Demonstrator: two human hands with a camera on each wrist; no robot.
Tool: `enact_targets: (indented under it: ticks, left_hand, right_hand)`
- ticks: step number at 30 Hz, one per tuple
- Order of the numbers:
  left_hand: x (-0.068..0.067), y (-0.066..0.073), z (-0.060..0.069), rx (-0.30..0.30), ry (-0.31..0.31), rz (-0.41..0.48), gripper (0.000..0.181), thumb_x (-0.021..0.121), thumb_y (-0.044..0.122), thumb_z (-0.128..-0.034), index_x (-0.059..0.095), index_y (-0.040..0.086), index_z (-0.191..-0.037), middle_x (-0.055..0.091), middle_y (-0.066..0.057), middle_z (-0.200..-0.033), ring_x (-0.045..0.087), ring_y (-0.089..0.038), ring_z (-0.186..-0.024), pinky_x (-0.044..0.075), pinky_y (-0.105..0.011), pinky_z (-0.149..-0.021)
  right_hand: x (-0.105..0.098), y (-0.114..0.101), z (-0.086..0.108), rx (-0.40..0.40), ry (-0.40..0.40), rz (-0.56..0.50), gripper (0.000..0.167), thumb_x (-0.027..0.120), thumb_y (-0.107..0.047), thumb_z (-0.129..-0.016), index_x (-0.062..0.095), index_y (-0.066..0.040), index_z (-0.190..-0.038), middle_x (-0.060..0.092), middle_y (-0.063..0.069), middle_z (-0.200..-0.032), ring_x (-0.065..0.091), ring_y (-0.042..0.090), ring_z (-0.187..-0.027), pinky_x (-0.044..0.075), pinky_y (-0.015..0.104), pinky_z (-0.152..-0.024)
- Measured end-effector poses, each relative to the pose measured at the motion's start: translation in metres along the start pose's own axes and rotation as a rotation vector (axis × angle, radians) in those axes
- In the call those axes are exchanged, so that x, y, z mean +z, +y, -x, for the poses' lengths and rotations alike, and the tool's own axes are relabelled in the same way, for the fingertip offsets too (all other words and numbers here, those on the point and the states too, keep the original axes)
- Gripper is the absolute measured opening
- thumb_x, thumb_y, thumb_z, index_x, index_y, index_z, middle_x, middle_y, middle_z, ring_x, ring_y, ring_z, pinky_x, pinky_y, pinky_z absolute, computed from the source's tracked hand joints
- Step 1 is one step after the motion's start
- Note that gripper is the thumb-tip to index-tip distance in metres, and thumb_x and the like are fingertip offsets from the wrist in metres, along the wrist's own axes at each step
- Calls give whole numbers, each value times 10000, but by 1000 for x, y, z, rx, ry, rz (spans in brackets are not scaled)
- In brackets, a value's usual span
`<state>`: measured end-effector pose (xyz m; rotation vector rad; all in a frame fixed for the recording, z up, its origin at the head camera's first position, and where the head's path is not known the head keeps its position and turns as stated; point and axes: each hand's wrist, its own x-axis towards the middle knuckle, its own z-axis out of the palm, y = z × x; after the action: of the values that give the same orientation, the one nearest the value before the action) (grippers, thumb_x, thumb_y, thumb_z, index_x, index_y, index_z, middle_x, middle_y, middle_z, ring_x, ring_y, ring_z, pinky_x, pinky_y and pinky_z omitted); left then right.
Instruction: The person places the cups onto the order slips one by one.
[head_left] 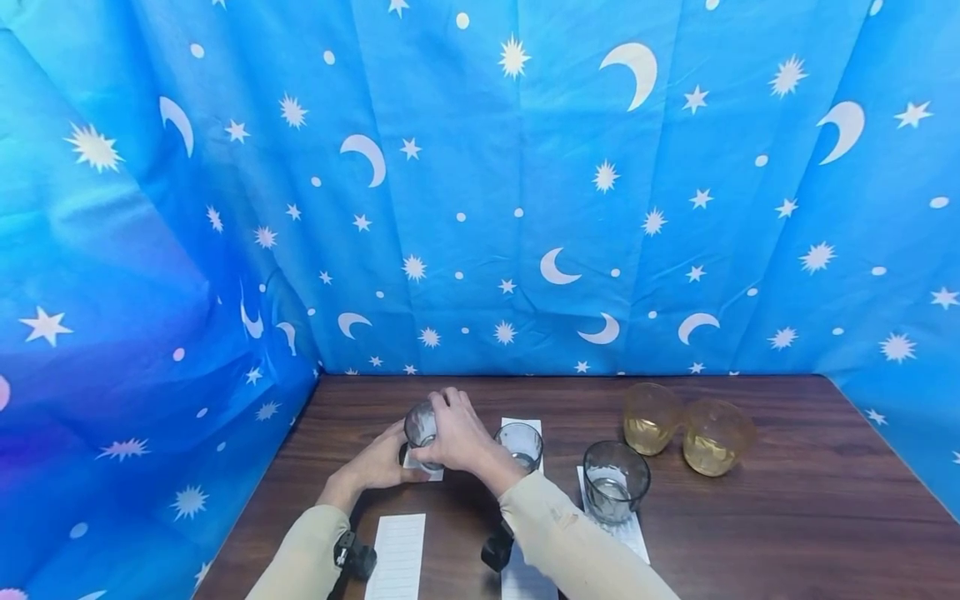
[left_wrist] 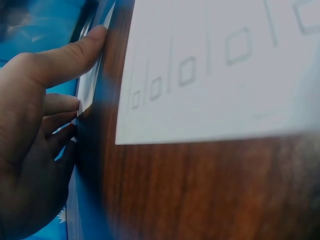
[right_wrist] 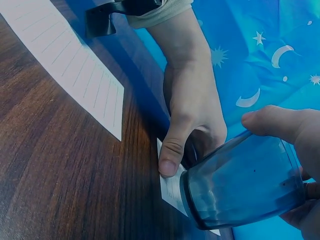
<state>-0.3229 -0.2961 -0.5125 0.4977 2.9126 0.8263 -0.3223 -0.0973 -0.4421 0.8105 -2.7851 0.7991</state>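
Observation:
A grey-tinted glass (head_left: 420, 423) is gripped by my right hand (head_left: 461, 435), with its thumb and fingers around the upper part. In the right wrist view, the base of the glass (right_wrist: 240, 185) is close to a white paper slip (head_left: 426, 473); I cannot tell whether they touch. My left hand (head_left: 381, 460) is beside the glass, its thumb tip at the edge of that slip. In the left wrist view, the thumb and fingers of the left hand (left_wrist: 30, 115) are extended loosely near the slip.
A second grey glass (head_left: 519, 442) stands on a paper slip behind my right forearm. Another grey glass (head_left: 617, 483) is on a slip (head_left: 633, 537) farther right. Two amber glasses (head_left: 651, 421) stand at the back right. A ruled paper (head_left: 399, 550) lies between my forearms.

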Motion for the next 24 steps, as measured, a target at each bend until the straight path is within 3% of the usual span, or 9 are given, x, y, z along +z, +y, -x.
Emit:
enact_targets:
  ticks: [9,24]
  left_hand:
    - [-1,0,0,34,9,12,992,858,431,-693,353,183,-1511,387,-85,-1536,377,-303,-1405,324,-512,-1146]
    - [0,0,1,21,13,16,991,850,457,-694,361,176,-1509,370,-78,-1544,359,-307,-1416,315,-515,-1149]
  right_hand:
    - [7,0,-2,3,-6,4,968,858,-502,-647,468,-37,-1401,486,151,-1355,454,290,-1258,479,378,-1036]
    - [10,0,-1,2,-9,1,975,850,-525,-650,474,-28,-1400,487,164,-1363,458,296,-1262,473,373,-1041]
